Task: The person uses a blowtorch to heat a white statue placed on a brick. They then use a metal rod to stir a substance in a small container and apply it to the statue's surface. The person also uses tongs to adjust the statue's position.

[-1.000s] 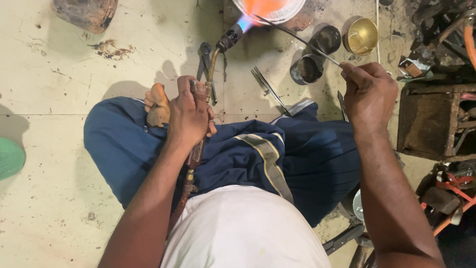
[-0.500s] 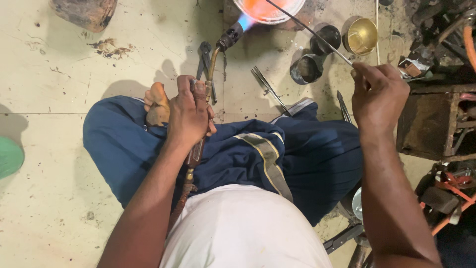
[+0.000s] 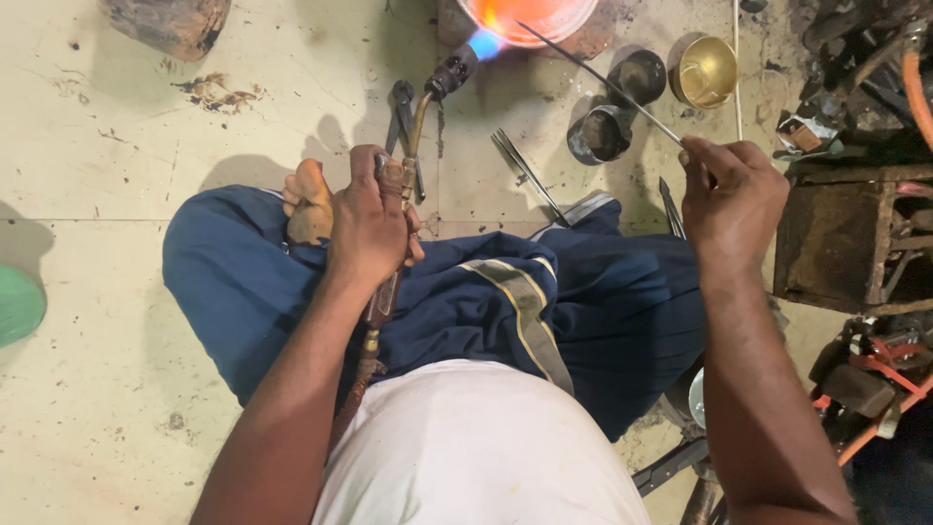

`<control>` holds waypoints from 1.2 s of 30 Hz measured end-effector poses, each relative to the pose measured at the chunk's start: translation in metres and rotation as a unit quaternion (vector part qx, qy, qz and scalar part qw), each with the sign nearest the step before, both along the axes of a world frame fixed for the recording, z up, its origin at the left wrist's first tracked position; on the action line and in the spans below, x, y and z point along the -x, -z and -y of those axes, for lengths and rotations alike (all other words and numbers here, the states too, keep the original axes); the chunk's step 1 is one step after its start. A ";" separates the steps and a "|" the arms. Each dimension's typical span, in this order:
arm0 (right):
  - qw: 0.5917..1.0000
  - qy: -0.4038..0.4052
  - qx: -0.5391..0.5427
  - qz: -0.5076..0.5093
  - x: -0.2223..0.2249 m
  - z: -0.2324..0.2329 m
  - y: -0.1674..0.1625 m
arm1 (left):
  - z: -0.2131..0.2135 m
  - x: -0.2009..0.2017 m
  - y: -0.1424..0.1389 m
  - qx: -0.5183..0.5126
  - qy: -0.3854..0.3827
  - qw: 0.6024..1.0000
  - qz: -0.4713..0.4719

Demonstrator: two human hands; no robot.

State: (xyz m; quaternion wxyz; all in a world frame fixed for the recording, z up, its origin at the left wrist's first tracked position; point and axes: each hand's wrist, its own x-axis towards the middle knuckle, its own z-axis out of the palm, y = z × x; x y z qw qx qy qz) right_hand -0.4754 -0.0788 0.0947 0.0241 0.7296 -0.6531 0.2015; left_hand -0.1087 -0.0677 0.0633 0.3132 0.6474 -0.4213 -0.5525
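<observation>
The gas torch [image 3: 420, 126] points toward twelve o'clock, its blue flame meeting the glowing dish [image 3: 525, 17] at the frame's top edge. The left hand [image 3: 367, 228] has its fingers wrapped around the torch handle. The right hand [image 3: 731, 199] pinches a thin metal rod [image 3: 603, 76] aimed at eleven o'clock. Two dark tins [image 3: 617, 107] and a brass cup [image 3: 707, 71] crowd the floor [image 3: 117, 165] beneath the rod; at nine o'clock there is open floor.

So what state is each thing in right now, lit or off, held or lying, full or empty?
Torch: lit, blue flame at its nozzle, held in the left hand.
Glowing dish: red-hot orange where the flame meets it.
Thin rod: held in the right hand, tip up by the dish.
Brass cup: upright, looks empty.
Two dark cups: upright, contents unclear.
Pliers: lying on the floor, untouched.
</observation>
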 end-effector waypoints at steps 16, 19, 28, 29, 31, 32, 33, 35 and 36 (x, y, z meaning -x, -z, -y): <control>1.000 -0.012 -0.018 -0.017 -0.013 0.003 -0.003 | 0.000 -0.004 -0.003 -0.003 -0.004 1.000 0.010; 1.000 -0.019 -0.010 -0.017 -0.015 0.003 -0.003 | 0.001 -0.007 -0.001 0.001 0.002 1.000 0.011; 0.999 -0.017 0.001 -0.033 -0.025 0.010 0.002 | 0.006 -0.019 0.003 -0.013 -0.007 1.000 0.013; 0.999 -0.014 -0.002 -0.029 -0.024 0.010 0.002 | 0.006 -0.019 0.003 -0.010 -0.003 1.000 0.013; 0.999 -0.013 -0.004 -0.029 -0.025 0.010 0.001 | 0.006 -0.020 0.002 -0.006 0.003 1.000 0.014; 0.999 -0.015 -0.003 -0.033 -0.025 0.011 0.001 | 0.006 -0.021 0.002 -0.006 0.003 1.000 0.014; 0.999 -0.017 -0.002 -0.037 -0.026 0.012 0.001 | 0.006 -0.021 0.001 -0.007 0.004 1.000 0.015; 0.999 -0.014 -0.011 -0.034 -0.026 0.012 0.001 | 0.007 -0.021 0.000 -0.005 0.008 1.000 0.015; 0.999 -0.013 -0.015 -0.033 -0.026 0.012 0.000 | 0.007 -0.022 0.000 -0.002 0.010 1.000 0.016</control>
